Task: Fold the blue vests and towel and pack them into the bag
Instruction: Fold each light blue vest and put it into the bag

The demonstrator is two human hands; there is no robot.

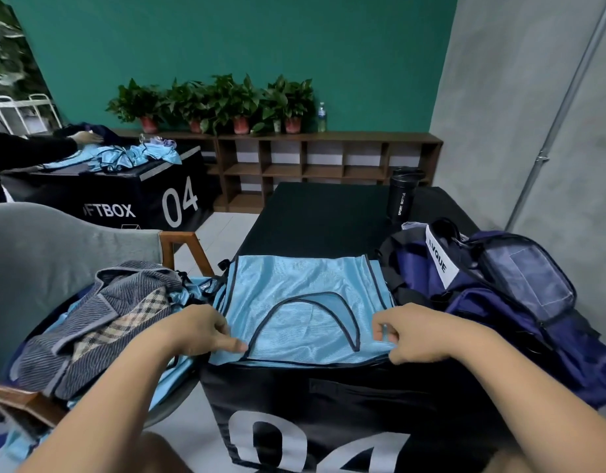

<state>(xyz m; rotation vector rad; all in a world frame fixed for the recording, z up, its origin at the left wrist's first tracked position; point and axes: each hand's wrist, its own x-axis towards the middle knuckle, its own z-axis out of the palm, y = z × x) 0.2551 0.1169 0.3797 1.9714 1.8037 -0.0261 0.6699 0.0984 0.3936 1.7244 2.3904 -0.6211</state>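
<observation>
Pinching the near hem of the blue vest (pixel 294 295) with curled fingers (pixel 226 344), left hand (pixel 195 331) at one corner, right hand (pixel 407 332) at the other. Spread flat on the black surface (pixel 329 213), neckline up. At left, striped towel (pixel 90 319) heaped on a chair (pixel 38 254); at right, navy bag (pixel 499 295) just beside the vest.

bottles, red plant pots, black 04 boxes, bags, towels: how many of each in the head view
bottles: 2
red plant pots: 4
black 04 boxes: 2
navy bag: 1
striped towel: 1
total: 10
</observation>
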